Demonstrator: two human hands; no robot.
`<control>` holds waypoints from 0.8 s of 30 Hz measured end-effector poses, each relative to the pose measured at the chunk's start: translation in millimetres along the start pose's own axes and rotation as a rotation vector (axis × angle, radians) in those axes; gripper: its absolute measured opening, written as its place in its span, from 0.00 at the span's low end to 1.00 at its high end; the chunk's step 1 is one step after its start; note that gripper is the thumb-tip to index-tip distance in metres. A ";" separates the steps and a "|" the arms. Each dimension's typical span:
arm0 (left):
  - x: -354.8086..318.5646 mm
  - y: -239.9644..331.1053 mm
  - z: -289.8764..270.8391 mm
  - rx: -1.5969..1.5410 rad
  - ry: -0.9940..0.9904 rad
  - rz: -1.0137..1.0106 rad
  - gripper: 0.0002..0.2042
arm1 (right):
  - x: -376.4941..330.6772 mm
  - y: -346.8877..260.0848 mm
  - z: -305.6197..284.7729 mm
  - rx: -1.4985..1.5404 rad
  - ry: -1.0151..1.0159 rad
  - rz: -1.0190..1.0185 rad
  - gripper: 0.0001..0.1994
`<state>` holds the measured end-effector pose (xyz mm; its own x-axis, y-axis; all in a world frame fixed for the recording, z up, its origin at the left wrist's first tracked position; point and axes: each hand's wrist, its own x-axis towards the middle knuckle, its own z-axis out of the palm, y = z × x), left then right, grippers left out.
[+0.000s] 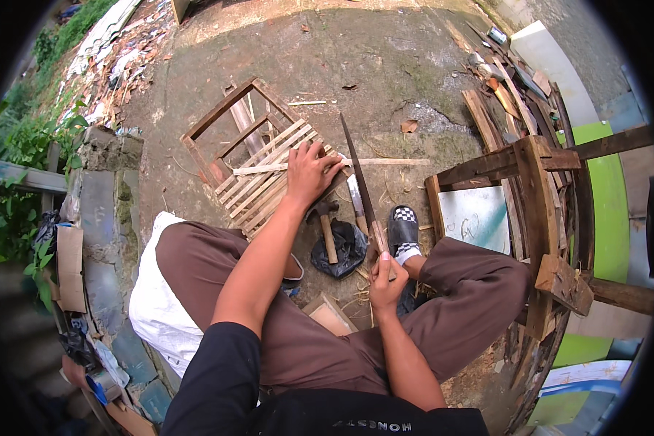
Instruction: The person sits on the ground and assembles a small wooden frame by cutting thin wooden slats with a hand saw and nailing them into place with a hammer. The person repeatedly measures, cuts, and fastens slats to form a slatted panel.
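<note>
"Stained concrete yard (276, 51), daylight. Biggest thing within reach?"

"Slatted wooden frame (220, 107) on the ground, mostly toward nine from the left hand (312, 173)."

"Next size down?"

"Long-bladed tool (360, 182), dark blade, wooden handle. Tip toward half past eleven. Right hand (387, 285) closed round the handle, at the near end."

"And the thin pale strip (396, 162)?"

"Long axis nine to three. Nine end over the slats, three end out past the frame. Left hand much nearer: fingers bent down onto it. Pinched or merely pressed, cannot tell."

"So the relation that counts?"

"Strip at twelve from the right hand, apart from it. Blade nearly square across the strip, just on the three o'clock side of the left fingertips. Whether blade and wood touch, cannot tell."
</note>
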<state>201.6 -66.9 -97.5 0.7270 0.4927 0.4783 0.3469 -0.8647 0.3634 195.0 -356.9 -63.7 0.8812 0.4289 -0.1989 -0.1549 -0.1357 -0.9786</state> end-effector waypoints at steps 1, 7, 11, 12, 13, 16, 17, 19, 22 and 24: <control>0.9 2.3 -0.3 -0.006 -0.017 -0.018 0.09 | 1.8 3.0 -1.3 -0.003 -0.011 -0.005 0.24; 2.3 4.1 -0.3 -0.017 0.021 -0.019 0.09 | -1.8 -9.5 3.7 0.013 -0.125 0.086 0.21; 2.7 6.8 -0.8 -0.020 0.006 -0.047 0.09 | -2.6 0.3 4.0 -0.213 -0.067 -0.075 0.20; 2.5 7.2 -0.8 -0.028 0.006 -0.052 0.09 | -6.2 1.5 4.9 -0.221 -0.056 -0.076 0.20; 2.3 7.8 -0.6 -0.037 0.006 -0.057 0.09 | -8.1 2.6 5.9 -0.229 -0.045 -0.077 0.20; 2.2 4.8 -0.7 -0.039 0.019 -0.050 0.09 | -8.6 -1.0 9.1 -0.207 -0.038 -0.082 0.20; 2.7 3.1 -0.6 -0.036 0.025 -0.043 0.09 | -3.2 0.7 11.6 -0.181 -0.037 -0.064 0.20; 4.5 4.3 -0.3 -0.040 0.023 -0.046 0.09 | 8.2 4.5 12.7 -0.138 -0.031 -0.022 0.21; 2.4 4.8 0.0 -0.039 -0.017 -0.065 0.09 | 0.1 0.3 13.7 -0.165 -0.042 -0.005 0.20; -1.8 6.6 -0.4 -0.032 -0.027 -0.068 0.09 | -8.0 5.1 8.4 -0.143 -0.032 -0.023 0.20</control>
<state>202.4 -73.5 -95.7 0.7183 0.5468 0.4302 0.3770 -0.8256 0.4199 183.4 -353.6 -67.6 0.8687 0.4615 -0.1801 -0.0674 -0.2500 -0.9659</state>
